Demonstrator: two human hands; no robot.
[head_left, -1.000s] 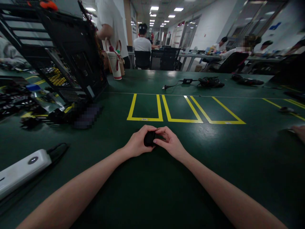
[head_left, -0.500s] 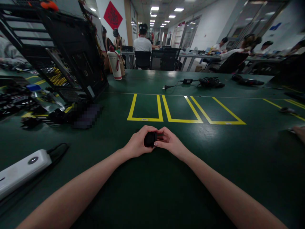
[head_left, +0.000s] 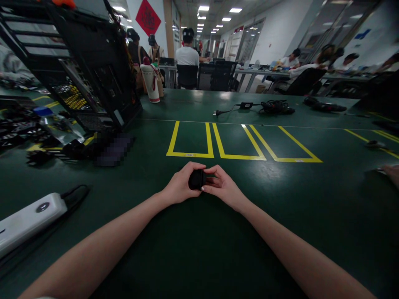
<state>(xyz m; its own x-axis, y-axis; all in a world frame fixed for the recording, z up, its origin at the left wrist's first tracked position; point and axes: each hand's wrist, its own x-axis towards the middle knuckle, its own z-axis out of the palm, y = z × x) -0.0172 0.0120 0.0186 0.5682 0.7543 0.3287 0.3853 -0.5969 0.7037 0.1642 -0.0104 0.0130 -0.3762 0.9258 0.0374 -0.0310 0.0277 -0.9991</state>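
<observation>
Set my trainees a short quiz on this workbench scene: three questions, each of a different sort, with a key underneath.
1. True or false: the left hand and the right hand are both at a small black object.

2. What lies on the green table beyond the yellow tape outlines?
A. a red stapler
B. a black power adapter
C. a white keyboard

3. Fill in: the clear bottle on the left side of the view has a ____ cap.

Key: 1 true; 2 B; 3 blue.
</observation>
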